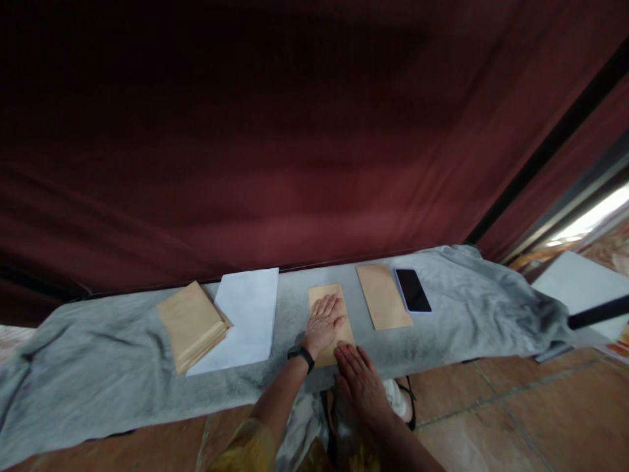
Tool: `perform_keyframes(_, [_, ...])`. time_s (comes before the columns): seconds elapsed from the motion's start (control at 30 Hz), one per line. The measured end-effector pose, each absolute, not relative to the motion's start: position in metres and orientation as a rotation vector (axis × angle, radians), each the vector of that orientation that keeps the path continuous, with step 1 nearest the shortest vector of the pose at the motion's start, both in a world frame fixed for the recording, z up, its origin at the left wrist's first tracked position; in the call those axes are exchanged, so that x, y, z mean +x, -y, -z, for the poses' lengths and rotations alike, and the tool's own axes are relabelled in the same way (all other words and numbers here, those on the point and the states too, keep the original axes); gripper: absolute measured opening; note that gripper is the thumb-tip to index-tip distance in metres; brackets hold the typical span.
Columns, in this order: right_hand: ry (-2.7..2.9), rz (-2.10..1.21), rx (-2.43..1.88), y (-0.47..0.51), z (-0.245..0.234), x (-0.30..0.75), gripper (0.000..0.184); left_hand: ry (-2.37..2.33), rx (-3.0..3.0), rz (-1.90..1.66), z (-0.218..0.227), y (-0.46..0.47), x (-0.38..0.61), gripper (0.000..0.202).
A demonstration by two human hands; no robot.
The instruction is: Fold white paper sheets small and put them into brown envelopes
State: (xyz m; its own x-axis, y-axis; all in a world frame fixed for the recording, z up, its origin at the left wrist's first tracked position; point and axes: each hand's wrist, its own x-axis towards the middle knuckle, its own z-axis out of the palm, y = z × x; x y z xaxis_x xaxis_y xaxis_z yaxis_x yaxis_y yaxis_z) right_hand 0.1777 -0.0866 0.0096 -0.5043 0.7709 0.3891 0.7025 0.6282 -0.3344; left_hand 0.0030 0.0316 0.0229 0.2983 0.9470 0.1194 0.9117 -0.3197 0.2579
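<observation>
A brown paper envelope lies flat on the grey cloth in front of me. My left hand, with a dark band on its wrist, rests palm down on the envelope's middle, fingers stretched out. Across the near right corner of the same envelope lies my right hand, its fingers extended and flat. Another brown envelope is to the right, apart from both hands. Left of the hands, a stack of brown envelopes partly covers white paper sheets.
A phone with a dark screen sits beside the right envelope. Grey cloth drapes the narrow bench. Dark red fabric rises behind it. At the right stands a white surface near a dark bar. Tiled floor shows below.
</observation>
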Motion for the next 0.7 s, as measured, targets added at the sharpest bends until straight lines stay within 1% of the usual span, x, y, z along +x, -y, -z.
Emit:
perform_keyframes(0.4, [2.361,-0.209,-1.146,0.086,-0.002,0.181,0.054,-1.612,2.46,-0.371,-0.027,0.019,0.0,0.053])
perform_keyframes(0.57, [2.344,-0.218,-1.125,0.087,0.002,0.184,0.052,-1.587,2.441,-0.429,-0.028,0.04,-0.001,0.055])
perform_keyframes(0.7, [2.346,-0.206,-1.108,0.086,0.001,0.186,0.049,-1.573,2.424,-0.41,-0.027,0.055,-0.002,0.056])
